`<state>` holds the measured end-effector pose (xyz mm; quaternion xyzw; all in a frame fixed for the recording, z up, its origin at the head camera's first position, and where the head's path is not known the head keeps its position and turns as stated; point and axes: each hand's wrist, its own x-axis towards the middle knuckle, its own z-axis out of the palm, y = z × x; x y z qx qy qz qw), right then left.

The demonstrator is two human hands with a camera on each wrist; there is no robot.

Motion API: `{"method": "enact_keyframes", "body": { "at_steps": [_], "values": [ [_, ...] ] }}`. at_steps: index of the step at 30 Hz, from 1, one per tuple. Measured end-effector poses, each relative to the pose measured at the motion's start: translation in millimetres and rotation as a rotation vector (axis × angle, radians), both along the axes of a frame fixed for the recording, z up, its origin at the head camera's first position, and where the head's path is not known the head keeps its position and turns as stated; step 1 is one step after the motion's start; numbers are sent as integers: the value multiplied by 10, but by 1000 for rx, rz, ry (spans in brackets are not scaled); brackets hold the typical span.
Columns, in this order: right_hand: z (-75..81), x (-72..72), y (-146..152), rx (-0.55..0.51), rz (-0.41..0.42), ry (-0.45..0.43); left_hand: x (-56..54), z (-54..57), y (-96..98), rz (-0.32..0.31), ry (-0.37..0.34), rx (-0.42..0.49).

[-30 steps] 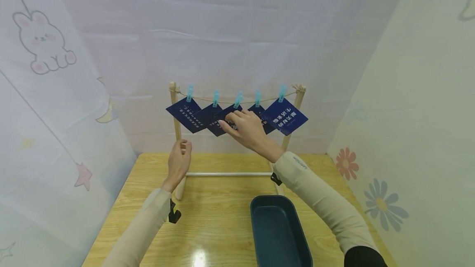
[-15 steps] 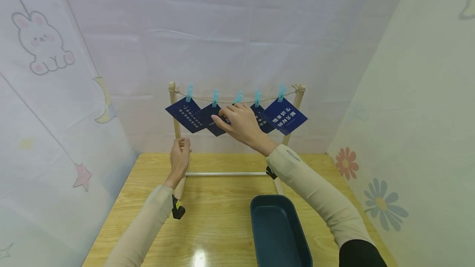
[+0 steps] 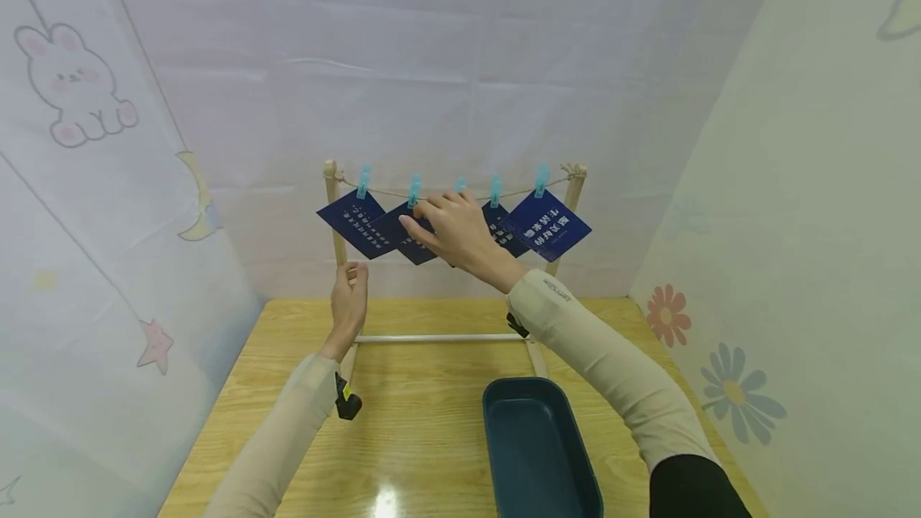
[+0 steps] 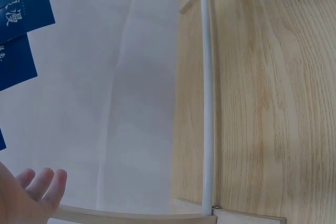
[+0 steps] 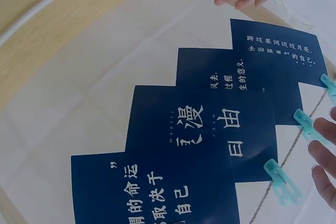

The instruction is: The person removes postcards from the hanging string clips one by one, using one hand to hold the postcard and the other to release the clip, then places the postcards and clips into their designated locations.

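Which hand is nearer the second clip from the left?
Right: the right hand is just beside that clip, in front of the hanging cards; the left hand is lower, by the left wooden post.

Dark blue cards (image 3: 544, 225) with white lettering hang in an overlapping row, tilted like diamonds, across the middle of the head view. Five turquoise clips (image 3: 542, 181) pin them to a sagging cord (image 5: 262, 202) strung across the top of a wooden rack (image 3: 573, 193).

Head view: my right grip (image 3: 455, 232) hides most of middle dark-blue square paper card (image 5: 157, 124); lower edge crops dark-teal rectangular tray (image 3: 540, 454). Right wrist view crops same grip.
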<state>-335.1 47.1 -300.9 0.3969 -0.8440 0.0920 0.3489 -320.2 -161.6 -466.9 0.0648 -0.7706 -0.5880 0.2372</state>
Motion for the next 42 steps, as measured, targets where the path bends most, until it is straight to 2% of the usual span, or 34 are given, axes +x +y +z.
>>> {"method": "enact_keyframes", "body": {
  "at_steps": [8,12,21,24,26,28,32,35,39,42],
  "values": [
    [74,-8,-38,-3,5,29,-12,36,-7,-95,-52,75],
    [125,-15,-51,2,6,45,-24,41,1,-125,-50,121],
    [213,-66,-116,27,-10,72,-56,74,56,-199,39,218],
    [232,-90,-161,32,-16,78,-79,70,71,-238,108,212],
    [243,-104,-190,38,-25,83,-46,133,90,-273,135,184],
    [253,-111,-214,45,-33,88,24,218,117,-285,138,132],
    [273,-115,-248,49,-34,88,4,181,129,-265,139,73],
    [299,-110,-281,56,-40,77,-43,130,123,-237,184,123],
    [348,-118,-334,71,-72,43,73,269,138,-240,227,191],
    [384,-137,-373,76,-91,7,111,304,131,-252,228,201]
  ]
}}
